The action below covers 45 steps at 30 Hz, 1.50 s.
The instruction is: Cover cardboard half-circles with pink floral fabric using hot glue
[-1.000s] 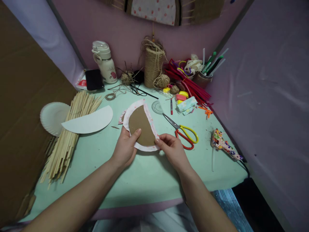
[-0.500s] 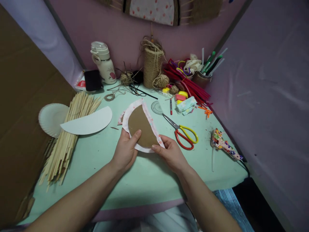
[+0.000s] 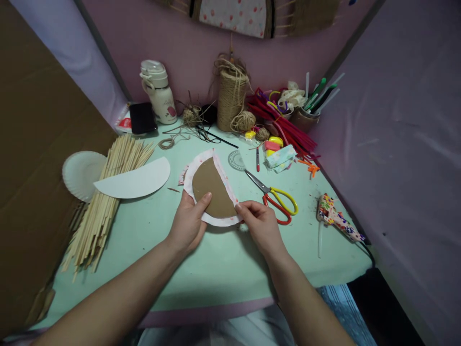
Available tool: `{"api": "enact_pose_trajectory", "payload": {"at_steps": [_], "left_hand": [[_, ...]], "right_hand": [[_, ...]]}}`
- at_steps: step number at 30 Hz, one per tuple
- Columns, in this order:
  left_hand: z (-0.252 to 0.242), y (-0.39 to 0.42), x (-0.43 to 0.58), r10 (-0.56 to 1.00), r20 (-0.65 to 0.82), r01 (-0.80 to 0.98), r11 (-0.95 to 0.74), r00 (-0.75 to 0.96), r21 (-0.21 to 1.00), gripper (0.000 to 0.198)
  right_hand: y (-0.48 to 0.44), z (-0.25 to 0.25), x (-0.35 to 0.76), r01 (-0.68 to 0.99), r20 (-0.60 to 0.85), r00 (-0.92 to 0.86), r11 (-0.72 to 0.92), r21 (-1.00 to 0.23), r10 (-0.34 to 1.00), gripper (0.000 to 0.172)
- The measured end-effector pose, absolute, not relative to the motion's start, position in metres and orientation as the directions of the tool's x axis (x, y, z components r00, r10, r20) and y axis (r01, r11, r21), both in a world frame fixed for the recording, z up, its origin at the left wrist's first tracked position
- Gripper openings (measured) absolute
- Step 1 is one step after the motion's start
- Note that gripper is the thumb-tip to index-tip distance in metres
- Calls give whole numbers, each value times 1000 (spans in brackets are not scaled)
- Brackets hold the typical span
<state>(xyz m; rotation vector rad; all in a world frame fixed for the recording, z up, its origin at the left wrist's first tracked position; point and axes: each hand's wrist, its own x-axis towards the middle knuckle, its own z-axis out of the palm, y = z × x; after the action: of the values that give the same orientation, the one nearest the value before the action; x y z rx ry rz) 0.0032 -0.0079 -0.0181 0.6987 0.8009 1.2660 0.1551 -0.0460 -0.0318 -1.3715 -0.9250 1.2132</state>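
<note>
A half-round piece of brown cardboard [image 3: 212, 190] is held over the table, its rim wrapped in white fabric with small pink spots. My left hand [image 3: 190, 216] grips its lower left edge, thumb on the cardboard face and fingers underneath. At the lower right corner, my right hand [image 3: 257, 218] pinches the fabric border between thumb and fingers. Scissors [image 3: 268, 190] with red and yellow handles lie open just beyond my right hand. A clear protractor [image 3: 236, 160] is near their tips. Behind the cardboard, a scrap of pink-patterned fabric [image 3: 182, 177] partly shows.
On the left, a white half-round sheet [image 3: 139, 181] lies across bamboo sticks [image 3: 97, 216] beside a paper plate [image 3: 82, 175]. A patterned glue gun [image 3: 336, 218] lies at right. Along the back stand a bottle [image 3: 160, 98], a twine roll [image 3: 231, 101], red pipe cleaners [image 3: 291, 132] and a pen cup [image 3: 305, 118].
My right hand has shifted its grip at the cardboard's lower right corner, its thumb moving up onto the fabric edge and its fingers curling tighter. The left hand keeps its hold.
</note>
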Motion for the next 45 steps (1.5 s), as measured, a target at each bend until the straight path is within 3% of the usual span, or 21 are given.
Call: {"api": "enact_pose_trajectory", "payload": {"at_steps": [5, 23, 34, 45], "left_hand": [[-19, -9, 5, 984, -134, -519, 176, 118, 837, 62], [-23, -6, 2, 990, -115, -541, 144, 86, 829, 61], [-22, -13, 6, 952, -188, -505, 289, 243, 813, 60], [-24, -18, 3, 877, -250, -342, 403, 411, 849, 60]], "right_hand": [[-47, -25, 154, -2, -187, 207, -190, -982, 960, 24], [-47, -28, 157, -49, -228, 149, -223, -974, 962, 24], [-45, -27, 161, -18, -166, 186, -165, -986, 969, 23], [-44, -29, 169, -164, -194, 226, -159, -974, 955, 21]]}}
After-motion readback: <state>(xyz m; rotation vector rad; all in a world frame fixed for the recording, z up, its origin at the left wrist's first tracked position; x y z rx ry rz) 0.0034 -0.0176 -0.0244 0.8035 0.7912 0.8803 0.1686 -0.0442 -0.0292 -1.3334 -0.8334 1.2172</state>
